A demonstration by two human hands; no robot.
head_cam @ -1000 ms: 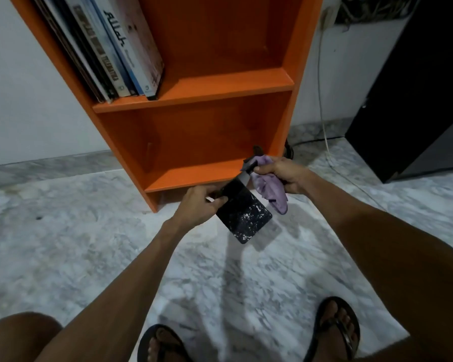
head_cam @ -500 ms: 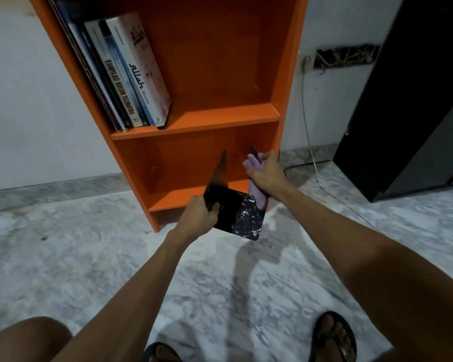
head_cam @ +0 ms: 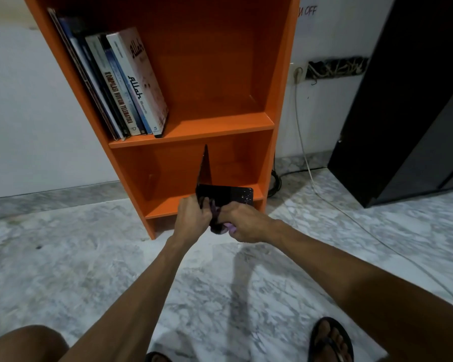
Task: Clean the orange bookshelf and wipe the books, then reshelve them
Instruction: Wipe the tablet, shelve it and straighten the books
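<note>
Head view: both arms reach forward and down, and the hands meet in front of the bottom compartment of the orange bookshelf [head_cam: 220,124]. The left hand [head_cam: 192,218] curls round the lower left edge of the black book [head_cam: 228,195], which is open, one cover upright and the other lying toward the right. The right hand [head_cam: 243,223], fingers curled, clutches the bunched purple cloth [head_cam: 225,227] against the book's near edge. On the shelf above, a row of books [head_cam: 123,84] leans left against the side wall.
</note>
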